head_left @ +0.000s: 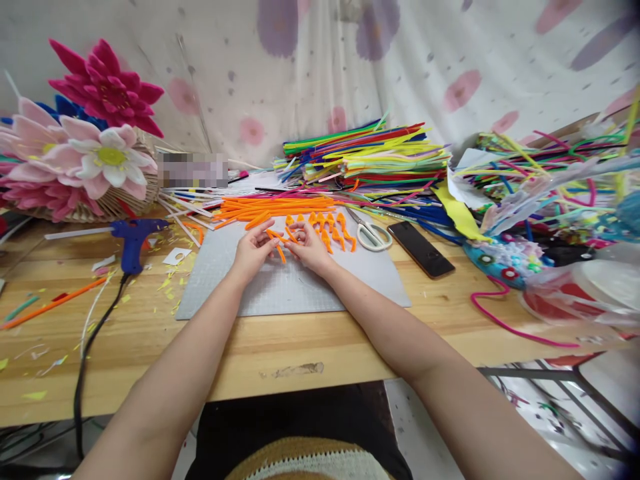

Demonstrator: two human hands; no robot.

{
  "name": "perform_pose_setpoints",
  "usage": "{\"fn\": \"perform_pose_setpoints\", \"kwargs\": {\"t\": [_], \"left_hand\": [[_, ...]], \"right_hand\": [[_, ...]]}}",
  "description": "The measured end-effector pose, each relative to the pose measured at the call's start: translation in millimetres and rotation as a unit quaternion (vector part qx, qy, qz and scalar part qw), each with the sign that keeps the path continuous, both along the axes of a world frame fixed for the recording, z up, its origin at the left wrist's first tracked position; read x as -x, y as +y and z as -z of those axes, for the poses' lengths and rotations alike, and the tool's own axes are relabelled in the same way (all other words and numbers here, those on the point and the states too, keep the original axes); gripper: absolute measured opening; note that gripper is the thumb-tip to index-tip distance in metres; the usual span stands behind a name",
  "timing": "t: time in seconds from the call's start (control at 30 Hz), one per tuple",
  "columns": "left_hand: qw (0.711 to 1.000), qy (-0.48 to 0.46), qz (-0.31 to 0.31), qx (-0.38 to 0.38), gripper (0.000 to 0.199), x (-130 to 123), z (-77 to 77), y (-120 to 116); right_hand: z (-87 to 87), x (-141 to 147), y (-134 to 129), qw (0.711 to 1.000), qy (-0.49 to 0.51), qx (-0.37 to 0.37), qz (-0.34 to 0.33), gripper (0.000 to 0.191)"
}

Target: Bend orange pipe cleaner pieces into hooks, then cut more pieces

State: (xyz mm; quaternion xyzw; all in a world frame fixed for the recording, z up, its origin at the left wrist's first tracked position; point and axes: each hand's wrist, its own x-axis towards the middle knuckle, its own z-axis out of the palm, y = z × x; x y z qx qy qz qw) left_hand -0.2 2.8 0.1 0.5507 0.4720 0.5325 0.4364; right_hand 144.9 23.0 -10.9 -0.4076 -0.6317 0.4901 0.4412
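Note:
Both hands meet over the grey cutting mat [300, 293]. My left hand [254, 252] is closed on an orange pipe cleaner piece [281, 253], pinched between its fingertips. Close beside it, my right hand [309, 247] pinches an orange piece too; whether it is the same one cannot be made out. Several small bent orange pieces [336, 235] lie in rows just right of my right hand. Behind the hands is a bundle of long orange pipe cleaners [285, 207], with short orange lengths [258, 219] at its front.
Scissors [373, 237] and a phone [421, 249] lie to the right. On the left are a blue glue gun [133, 243] with its cord and fuzzy flowers [107, 157]. Colourful pipe cleaners [370, 157] are piled behind; a plastic tub [585, 293] stands far right.

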Motion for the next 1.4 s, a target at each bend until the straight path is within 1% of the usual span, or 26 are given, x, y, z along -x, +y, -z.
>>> {"fn": "perform_pose_setpoints", "kwargs": {"t": [0.1,0.17,0.27,0.33,0.4,0.47,0.53,0.6,0.67,0.73,0.77,0.87,1.0,1.1,1.17,1.23,1.3,1.4], "left_hand": [[0.998,0.063,-0.022,-0.011,0.059,-1.5,2.5,-0.9],[0.988,0.147,-0.046,-0.024,0.061,-2.8,1.3,-4.1],[0.953,0.286,-0.075,-0.060,0.063,-6.8,-3.8,-11.0],[0.933,0.336,-0.086,-0.098,0.063,-11.1,-6.2,-14.6],[0.930,0.334,-0.083,-0.132,0.063,-16.1,-6.2,-16.3],[0.940,0.302,-0.068,-0.145,0.062,-20.5,-4.4,-16.6],[0.949,0.278,-0.057,-0.137,0.061,-23.1,-2.2,-16.3],[0.950,0.286,-0.067,-0.107,0.059,-23.5,-1.4,-15.9],[0.942,0.319,-0.081,-0.062,0.057,-22.5,-2.6,-16.0],[0.926,0.367,-0.081,-0.032,0.053,-21.5,-5.9,-16.7],[0.917,0.391,-0.076,-0.028,0.051,-21.4,-7.9,-17.4],[0.894,0.442,-0.055,-0.035,0.052,-22.7,-13.8,-19.9],[0.881,0.472,-0.038,-0.028,0.058,-22.6,-16.6,-21.8],[0.884,0.467,-0.018,-0.015,0.057,-17.2,-14.3,-20.3],[0.896,0.444,-0.001,-0.012,0.053,-12.6,-11.7,-18.3],[0.914,0.406,0.009,-0.015,0.047,-9.1,-8.7,-16.2],[0.933,0.359,0.017,-0.021,0.042,-7.8,-5.4,-14.4],[0.966,0.254,0.039,-0.011,0.038,-8.6,-0.2,-11.9]], "right_hand": [[-2.4,-0.5,-4.0,0.993,-0.093,-0.070,0.026,0.014],[-4.0,-0.8,-6.3,0.985,-0.143,-0.091,0.029,0.010],[-5.5,-1.2,-6.7,0.980,-0.174,-0.091,0.031,0.009],[-6.4,-1.0,-5.0,0.980,-0.169,-0.100,0.037,0.012],[-7.7,-0.1,-2.7,0.981,-0.145,-0.113,0.059,0.014],[-9.1,1.6,-1.2,0.988,-0.102,-0.097,0.066,0.014],[-10.1,3.7,-1.2,0.998,-0.040,-0.037,0.037,0.013],[-10.6,5.1,-2.2,0.999,0.028,0.044,-0.001,0.015],[-10.9,5.1,-3.1,0.991,0.077,0.112,-0.011,0.020],[-11.0,3.8,-3.0,0.982,0.108,0.155,-0.002,0.026],[-10.9,2.9,-2.6,0.978,0.122,0.167,0.004,0.027],[-9.9,0.4,0.0,0.969,0.170,0.177,0.021,0.030],[-8.3,-2.4,5.4,0.965,0.213,0.140,0.054,0.027],[-8.9,-6.9,10.5,0.956,0.243,0.114,0.120,0.021],[-9.4,-10.3,13.3,0.951,0.245,0.116,0.152,0.019],[-9.1,-12.5,14.6,0.955,0.226,0.121,0.151,0.021],[-7.8,-12.6,13.9,0.966,0.196,0.108,0.133,0.025],[-5.2,-10.0,10.4,0.986,0.122,0.036,0.105,0.027]]}}
